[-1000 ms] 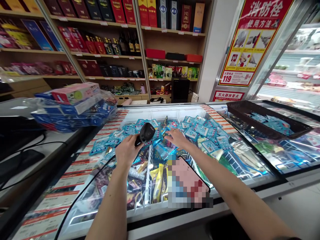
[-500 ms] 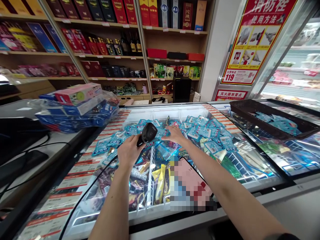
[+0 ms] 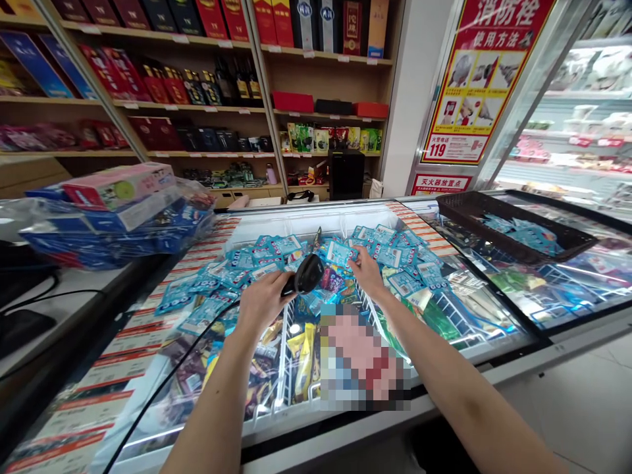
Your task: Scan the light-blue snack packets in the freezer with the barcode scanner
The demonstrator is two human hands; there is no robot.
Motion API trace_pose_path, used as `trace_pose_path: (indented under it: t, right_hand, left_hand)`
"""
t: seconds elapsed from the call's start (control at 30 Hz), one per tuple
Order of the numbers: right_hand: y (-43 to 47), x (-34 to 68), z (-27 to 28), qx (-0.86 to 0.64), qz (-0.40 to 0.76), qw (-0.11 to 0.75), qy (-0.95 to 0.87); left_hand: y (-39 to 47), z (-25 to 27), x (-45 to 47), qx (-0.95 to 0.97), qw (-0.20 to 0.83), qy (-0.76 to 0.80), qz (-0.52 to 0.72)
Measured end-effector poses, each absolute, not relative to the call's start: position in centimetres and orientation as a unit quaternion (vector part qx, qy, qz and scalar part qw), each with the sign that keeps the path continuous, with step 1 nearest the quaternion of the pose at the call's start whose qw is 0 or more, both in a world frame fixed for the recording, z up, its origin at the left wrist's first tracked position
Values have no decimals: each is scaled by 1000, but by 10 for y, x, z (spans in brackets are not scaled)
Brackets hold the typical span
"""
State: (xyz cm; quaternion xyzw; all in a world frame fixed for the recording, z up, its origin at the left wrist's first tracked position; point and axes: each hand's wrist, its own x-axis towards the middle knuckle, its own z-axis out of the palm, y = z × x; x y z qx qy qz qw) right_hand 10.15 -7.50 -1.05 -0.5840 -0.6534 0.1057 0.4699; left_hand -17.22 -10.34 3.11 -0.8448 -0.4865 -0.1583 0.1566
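Pinching a small flat pale-blue packet [image 3: 340, 253] by its edge, the right hand [image 3: 368, 270] has moved toward three o'clock; half a second ago it reached over the pile, fingers spread. Its thumb and fingers now nearly meet. The left hand [image 3: 261, 299] remains closed around the handle of a black handheld scanner [image 3: 310, 273], whose head has shifted toward four o'clock. The packet is near the scanner head, at two o'clock.

Count: one scanner, one held packet, one dark-brown plastic tray [image 3: 461, 205] near three o'clock of the right hand. The loose blue packets [image 3: 402, 280] overlap too much to count.

A narrow gap separates scanner and packet. The glass-topped freezer's white front edge [image 3: 523, 359] passes under both forearms; a plastic-wrapped blue bundle [image 3: 118, 217] borders ten o'clock.
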Motion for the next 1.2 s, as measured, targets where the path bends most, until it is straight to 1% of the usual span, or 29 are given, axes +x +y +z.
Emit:
trace_pose_path:
  t: [0.23, 0.63, 0.97, 1.2]
  right_hand:
    - [-70, 110, -13, -564, 154, 524, -619]
    - [-69, 112, -13, -578, 129, 498, -634]
    - [-69, 113, -15, -531, 139, 523, -652]
    - [-71, 112, -13, -531, 141, 513, -660]
  left_hand:
    - [-103, 28, -164, -856, 147, -472, -154]
    - [-105, 25, -157, -855, 150, -472, -150]
    - [-104, 24, -157, -855, 143, -469, -167]
    - [-104, 24, -158, -857, 152, -466, -161]
